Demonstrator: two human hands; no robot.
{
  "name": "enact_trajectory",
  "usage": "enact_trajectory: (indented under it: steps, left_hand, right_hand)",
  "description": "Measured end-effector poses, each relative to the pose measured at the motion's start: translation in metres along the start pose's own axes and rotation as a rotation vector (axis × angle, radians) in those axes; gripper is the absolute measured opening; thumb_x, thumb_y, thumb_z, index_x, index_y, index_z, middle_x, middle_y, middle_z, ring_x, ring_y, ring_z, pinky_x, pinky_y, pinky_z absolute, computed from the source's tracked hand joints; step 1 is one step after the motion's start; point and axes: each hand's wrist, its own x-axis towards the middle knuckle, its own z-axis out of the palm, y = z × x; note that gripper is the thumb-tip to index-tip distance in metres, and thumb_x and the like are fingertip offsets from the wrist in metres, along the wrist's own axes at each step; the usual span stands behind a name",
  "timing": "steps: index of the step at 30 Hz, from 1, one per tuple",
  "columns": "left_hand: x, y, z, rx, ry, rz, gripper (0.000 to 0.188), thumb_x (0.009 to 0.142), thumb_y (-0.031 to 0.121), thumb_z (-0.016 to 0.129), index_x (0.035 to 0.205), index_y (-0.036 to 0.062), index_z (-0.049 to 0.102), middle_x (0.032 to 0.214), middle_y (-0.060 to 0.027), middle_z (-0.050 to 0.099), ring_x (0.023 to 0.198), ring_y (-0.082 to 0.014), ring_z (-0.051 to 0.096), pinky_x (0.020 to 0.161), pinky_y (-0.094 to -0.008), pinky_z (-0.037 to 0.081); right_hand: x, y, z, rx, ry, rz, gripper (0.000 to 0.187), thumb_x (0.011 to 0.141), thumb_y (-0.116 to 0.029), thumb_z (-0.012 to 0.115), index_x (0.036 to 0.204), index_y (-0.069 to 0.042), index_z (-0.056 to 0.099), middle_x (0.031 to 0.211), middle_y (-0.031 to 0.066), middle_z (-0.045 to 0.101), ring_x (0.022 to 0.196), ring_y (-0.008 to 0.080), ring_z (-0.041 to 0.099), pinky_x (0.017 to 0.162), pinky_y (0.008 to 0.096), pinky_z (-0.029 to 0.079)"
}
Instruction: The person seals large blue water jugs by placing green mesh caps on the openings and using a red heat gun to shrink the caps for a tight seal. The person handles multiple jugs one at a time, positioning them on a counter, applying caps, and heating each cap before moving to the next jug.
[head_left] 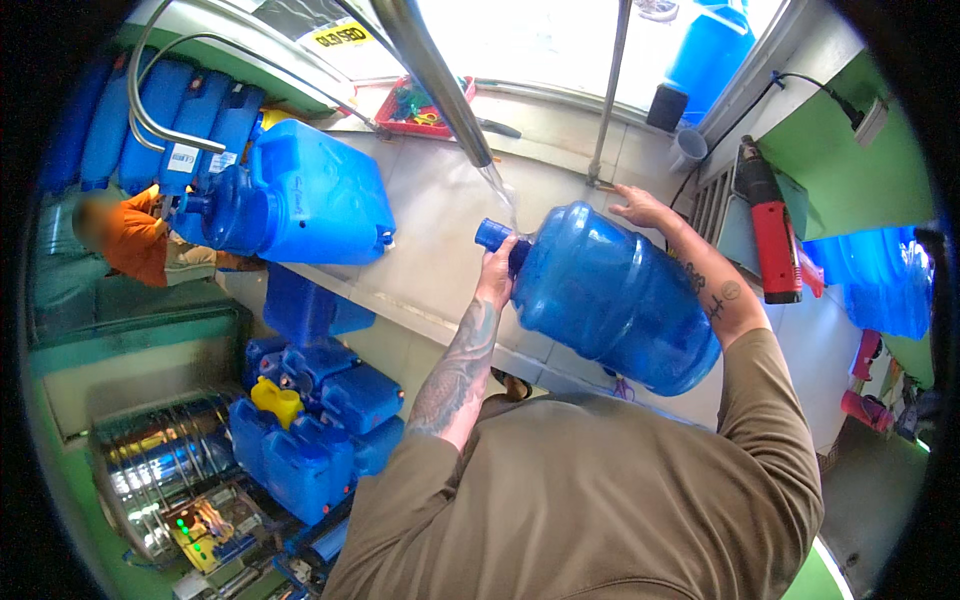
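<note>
A large, translucent blue water jug point(610, 295) lies tilted on its side in front of me, its neck to the left. My left hand point(495, 270) is wrapped round the neck, just behind the blue mouth end point(490, 234). Past the jug's far side stretches my right hand point(640, 207), fingers extended and apart, close to the foot of a thin upright pipe point(604, 130); whether they touch it I cannot tell. A thick metal pipe point(440, 80) slants down above the neck. Clear water point(500, 188) runs from its end, close to the mouth.
A square blue container point(320, 195) stands on the tiled counter point(430, 255) at left, with a person in orange point(135, 240) beyond. Blue containers point(305, 450) crowd the lower left. A red tray point(405, 112) sits at the back; a red heat gun point(772, 230) is at right.
</note>
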Motion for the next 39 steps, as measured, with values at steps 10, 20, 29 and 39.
enact_trajectory:
  steps: [10, 20, 29, 39]
  left_hand:
    - [-0.001, -0.029, 0.01, -0.045, 0.007, -0.064, 0.028, 0.091, 0.03, 0.074, 0.105, 0.0078, 0.064, 0.096, -0.0044, 0.069, 0.087, -0.0164, 0.066, 0.084, -0.0337, 0.053]
    - [0.005, -0.044, 0.02, -0.05, 0.05, -0.042, 0.032, 0.095, 0.032, 0.07, 0.11, 0.0038, 0.064, 0.103, -0.0076, 0.07, 0.094, -0.0179, 0.066, 0.087, -0.0354, 0.054]
    - [-0.012, -0.052, 0.02, -0.141, -0.059, 0.014, 0.036, 0.097, 0.033, 0.067, 0.115, 0.0029, 0.063, 0.11, -0.0091, 0.069, 0.1, -0.0192, 0.065, 0.093, -0.0362, 0.052]
    - [-0.016, -0.05, 0.02, -0.046, -0.063, 0.105, 0.041, 0.102, 0.038, 0.058, 0.12, 0.0013, 0.061, 0.115, -0.0122, 0.068, 0.104, -0.0238, 0.065, 0.097, -0.0395, 0.05]
  right_hand:
    - [-0.005, -0.006, -0.01, 0.036, -0.056, 0.023, 0.074, 0.092, -0.05, 0.063, 0.146, -0.003, 0.044, 0.144, 0.0271, 0.049, 0.136, 0.0393, 0.045, 0.113, 0.0448, 0.038]
    - [-0.001, -0.003, -0.009, 0.023, -0.065, 0.033, 0.075, 0.092, -0.05, 0.062, 0.148, -0.004, 0.043, 0.146, 0.0265, 0.048, 0.138, 0.039, 0.043, 0.115, 0.0441, 0.035]
    - [-0.006, -0.006, -0.017, 0.033, -0.098, 0.041, 0.073, 0.093, -0.051, 0.061, 0.147, -0.005, 0.044, 0.145, 0.0256, 0.048, 0.137, 0.0382, 0.044, 0.115, 0.0445, 0.036]
    - [-0.002, 0.006, -0.005, -0.027, -0.122, 0.041, 0.074, 0.092, -0.048, 0.064, 0.147, -0.004, 0.044, 0.146, 0.025, 0.048, 0.137, 0.0373, 0.045, 0.114, 0.0434, 0.038]
